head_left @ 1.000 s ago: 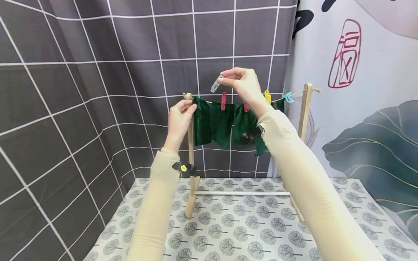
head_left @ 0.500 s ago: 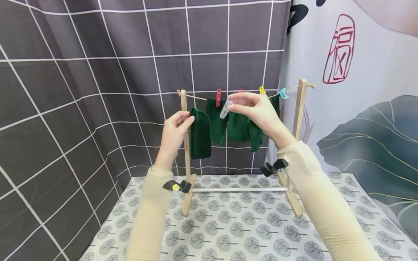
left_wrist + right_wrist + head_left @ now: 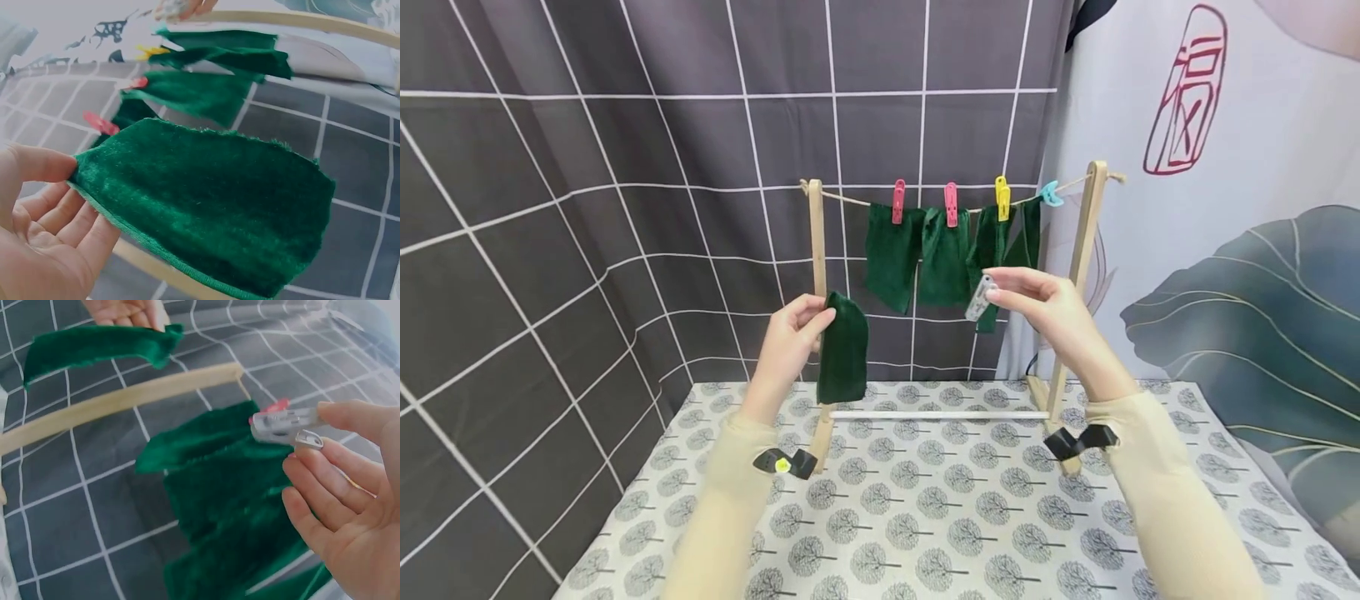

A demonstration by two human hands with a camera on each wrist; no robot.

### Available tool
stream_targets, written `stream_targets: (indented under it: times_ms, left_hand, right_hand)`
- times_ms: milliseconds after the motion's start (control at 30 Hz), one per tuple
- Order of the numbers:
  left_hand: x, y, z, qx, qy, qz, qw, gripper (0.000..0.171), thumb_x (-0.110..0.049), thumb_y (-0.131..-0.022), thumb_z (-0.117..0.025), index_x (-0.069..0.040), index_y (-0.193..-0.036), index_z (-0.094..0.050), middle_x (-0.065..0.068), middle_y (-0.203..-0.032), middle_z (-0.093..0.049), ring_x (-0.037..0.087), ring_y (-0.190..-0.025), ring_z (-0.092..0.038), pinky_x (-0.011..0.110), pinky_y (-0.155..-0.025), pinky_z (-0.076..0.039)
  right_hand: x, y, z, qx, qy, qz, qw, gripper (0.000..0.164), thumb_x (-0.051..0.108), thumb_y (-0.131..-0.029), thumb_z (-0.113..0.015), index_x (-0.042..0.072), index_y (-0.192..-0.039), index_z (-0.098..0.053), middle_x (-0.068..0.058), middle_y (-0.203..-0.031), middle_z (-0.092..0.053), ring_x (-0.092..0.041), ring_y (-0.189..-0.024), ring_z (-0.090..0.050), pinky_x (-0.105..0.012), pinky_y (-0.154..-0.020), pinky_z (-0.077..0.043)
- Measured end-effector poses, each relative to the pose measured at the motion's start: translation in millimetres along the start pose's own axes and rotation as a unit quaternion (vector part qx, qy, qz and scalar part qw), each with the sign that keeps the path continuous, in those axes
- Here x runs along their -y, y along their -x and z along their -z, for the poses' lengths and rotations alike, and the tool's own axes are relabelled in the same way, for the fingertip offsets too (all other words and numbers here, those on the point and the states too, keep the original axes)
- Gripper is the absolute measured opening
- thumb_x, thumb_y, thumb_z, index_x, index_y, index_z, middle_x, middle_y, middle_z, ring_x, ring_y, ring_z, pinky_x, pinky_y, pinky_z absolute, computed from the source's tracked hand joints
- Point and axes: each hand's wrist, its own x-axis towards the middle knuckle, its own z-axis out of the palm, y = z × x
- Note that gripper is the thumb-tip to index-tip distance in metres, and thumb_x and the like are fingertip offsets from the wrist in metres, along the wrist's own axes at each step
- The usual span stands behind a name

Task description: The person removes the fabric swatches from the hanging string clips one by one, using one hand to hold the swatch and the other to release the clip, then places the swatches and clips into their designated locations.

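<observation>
My left hand [image 3: 788, 337] pinches the top corner of a dark green velvety cloth [image 3: 212, 200], which hangs down off the line, in front of the rack's left post. In my right hand [image 3: 1048, 312] a clear grey clothespin [image 3: 284, 424] is pinched between thumb and fingers. Behind, several green cloths [image 3: 946, 262] hang on a string line [image 3: 846, 198]. Two red clothespins [image 3: 898, 202], a yellow clothespin [image 3: 1002, 198] and a light-blue clip [image 3: 1050, 193] sit along that line. The right hand is in front of the cloth under the yellow clothespin.
The wooden rack [image 3: 1082, 242] has two upright posts and a white lower bar [image 3: 936, 415]. It stands on a table [image 3: 910, 517] covered with tree-print cloth. A dark grid curtain [image 3: 737, 142] hangs close behind and at the left; a printed pale curtain [image 3: 1127, 225] is at the right.
The left hand has lowered the green cloth from the line. My right hand has moved down and to the right, still holding the grey clothespin. The head view has tilted down.
</observation>
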Motion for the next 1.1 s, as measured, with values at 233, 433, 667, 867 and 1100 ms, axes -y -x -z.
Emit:
stream_targets:
  times_ms: [233,433,667,867,1100]
  left_hand:
    - [30.0,9.4,24.0,-0.009,-0.039,0.033,0.9986,0.024,-0.013,-0.102,-0.058,0.006,-0.117,-0.061,0.02,-0.108,-0.071,0.009,-0.08,-0.066,0.023,-0.068,-0.056]
    - [59.3,15.4,49.9,-0.044,-0.115,0.064,0.9903,0.027,-0.019,-0.104,-0.055,0.001,-0.121,-0.061,0.021,-0.112,-0.071,0.01,-0.083,-0.065,0.025,-0.074,-0.052]
    - [88.2,28.6,73.7,-0.07,-0.185,0.1,0.9751,0.028,-0.022,-0.105,-0.053,-0.001,-0.123,-0.06,0.022,-0.114,-0.071,0.03,-0.092,-0.07,0.041,-0.087,-0.05]
    - [112.0,39.1,79.5,-0.053,-0.199,0.148,0.9673,0.032,-0.021,-0.106,-0.051,0.002,-0.127,-0.058,0.028,-0.127,-0.063,0.043,-0.114,-0.062,0.054,-0.1,-0.045]
    - [138.7,44.4,81.4,-0.045,-0.22,0.186,0.9564,0.034,-0.018,-0.106,-0.048,0.006,-0.131,-0.052,0.035,-0.134,-0.055,0.05,-0.122,-0.055,0.06,-0.102,-0.043]
  right_hand:
    - [-36,26,25,-0.02,0.013,-0.015,1.0,0.044,0.032,-0.098,-0.068,0.019,-0.139,-0.061,0.01,-0.122,-0.065,-0.007,-0.109,-0.059,-0.021,-0.093,-0.043]
    - [-60,49,51,-0.059,0.044,-0.06,0.995,0.048,0.034,-0.098,-0.067,0.018,-0.143,-0.058,0.017,-0.112,-0.063,-0.005,-0.103,-0.059,-0.03,-0.096,-0.039]
    - [-85,86,79,-0.119,0.105,-0.084,0.984,0.049,0.035,-0.097,-0.068,0.016,-0.141,-0.059,0.022,-0.097,-0.062,-0.003,-0.083,-0.061,-0.018,-0.074,-0.045]
    - [-116,103,92,-0.13,0.155,-0.113,0.973,0.059,0.04,-0.097,-0.067,0.006,-0.144,-0.054,0.02,-0.101,-0.058,0.0,-0.084,-0.057,-0.023,-0.073,-0.044]
    - [-154,111,86,-0.087,0.219,-0.153,0.96,0.057,0.031,-0.101,-0.06,-0.003,-0.145,-0.048,-0.03,-0.131,-0.054,-0.016,-0.092,-0.064,-0.047,-0.081,-0.046]
